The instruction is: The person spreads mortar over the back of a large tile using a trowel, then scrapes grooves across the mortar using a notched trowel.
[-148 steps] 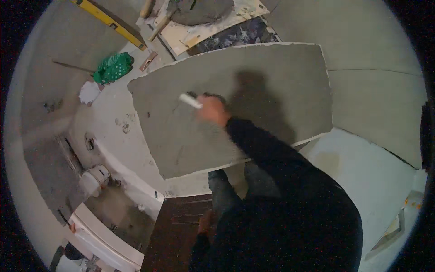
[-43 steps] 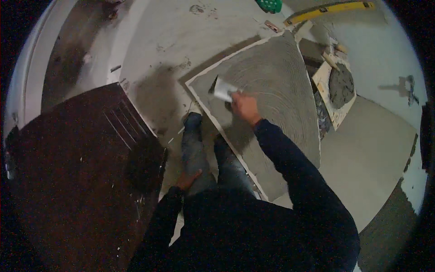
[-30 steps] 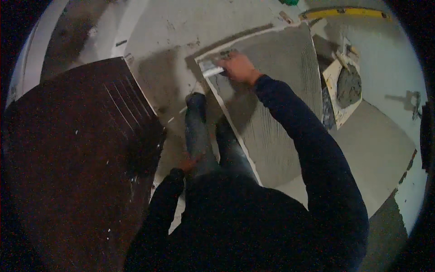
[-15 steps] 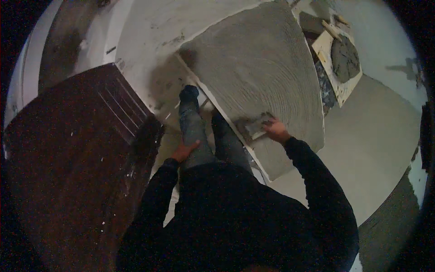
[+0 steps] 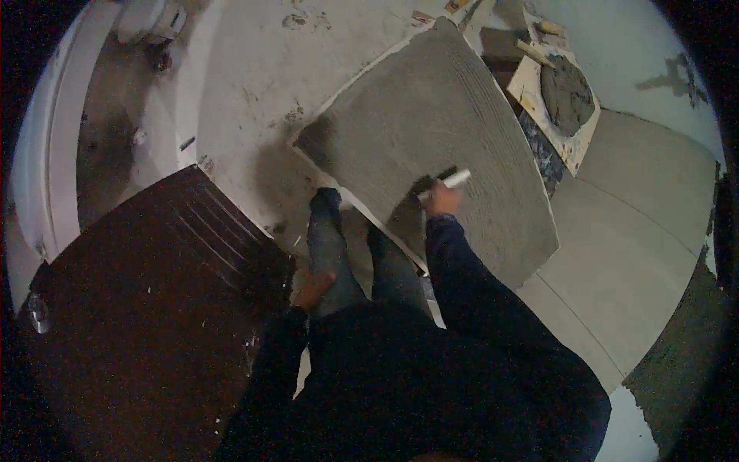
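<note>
A big square tile (image 5: 431, 100) lies at an angle ahead of me, its upper face coated in grey adhesive with combed ridges. My right hand (image 5: 443, 199) is closed round the pale handle of a trowel (image 5: 456, 179) over the near-middle part of this coating. Most of the trowel's blade is hidden or lost in shadow. My left hand (image 5: 313, 288) rests on my left thigh, fingers spread against the jeans (image 5: 332, 258), holding nothing.
Beyond the tile's right edge, a pale board (image 5: 583, 148) carries a heap of grey adhesive (image 5: 566, 96) and a wooden-handled tool (image 5: 534, 53). Light floor tiles (image 5: 616, 231) extend to the right. A dark brown panel (image 5: 138, 323) stands at left, and a white toilet-like fixture (image 5: 146, 19) sits far left.
My right hand has swept the trowel forward and left across the adhesive, turning its handle. The left hand stays on the thigh. The whole view has shifted slightly.
</note>
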Action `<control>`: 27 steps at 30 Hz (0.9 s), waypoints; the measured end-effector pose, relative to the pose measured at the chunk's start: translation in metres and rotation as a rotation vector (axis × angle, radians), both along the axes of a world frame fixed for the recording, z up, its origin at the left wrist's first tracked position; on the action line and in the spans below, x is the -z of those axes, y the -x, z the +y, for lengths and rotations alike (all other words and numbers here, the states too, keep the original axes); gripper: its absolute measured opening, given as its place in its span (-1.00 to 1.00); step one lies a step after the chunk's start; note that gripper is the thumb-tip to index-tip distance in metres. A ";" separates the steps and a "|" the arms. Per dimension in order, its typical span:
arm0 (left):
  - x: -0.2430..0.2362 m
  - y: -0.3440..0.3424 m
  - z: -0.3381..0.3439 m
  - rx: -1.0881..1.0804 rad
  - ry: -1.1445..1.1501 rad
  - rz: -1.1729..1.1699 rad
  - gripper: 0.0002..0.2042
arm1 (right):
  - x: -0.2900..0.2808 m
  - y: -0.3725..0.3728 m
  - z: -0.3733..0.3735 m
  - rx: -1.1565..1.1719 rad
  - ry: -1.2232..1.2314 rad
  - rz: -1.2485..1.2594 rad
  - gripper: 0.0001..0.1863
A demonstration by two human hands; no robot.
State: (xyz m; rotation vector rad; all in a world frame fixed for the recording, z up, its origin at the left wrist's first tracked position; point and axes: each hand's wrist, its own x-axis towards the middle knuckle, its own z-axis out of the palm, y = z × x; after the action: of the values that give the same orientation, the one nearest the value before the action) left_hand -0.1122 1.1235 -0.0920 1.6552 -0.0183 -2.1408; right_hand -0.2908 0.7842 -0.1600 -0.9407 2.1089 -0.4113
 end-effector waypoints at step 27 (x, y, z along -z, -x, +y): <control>0.078 -0.008 0.094 0.201 0.252 -0.059 -0.07 | 0.009 -0.112 -0.123 -1.364 0.677 0.522 -0.70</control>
State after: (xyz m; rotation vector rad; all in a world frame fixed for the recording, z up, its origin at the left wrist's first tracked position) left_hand -0.1043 1.2175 -0.1696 1.6237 -0.4720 -2.1274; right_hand -0.1789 0.6613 -0.1687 -2.7752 1.1803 -0.1207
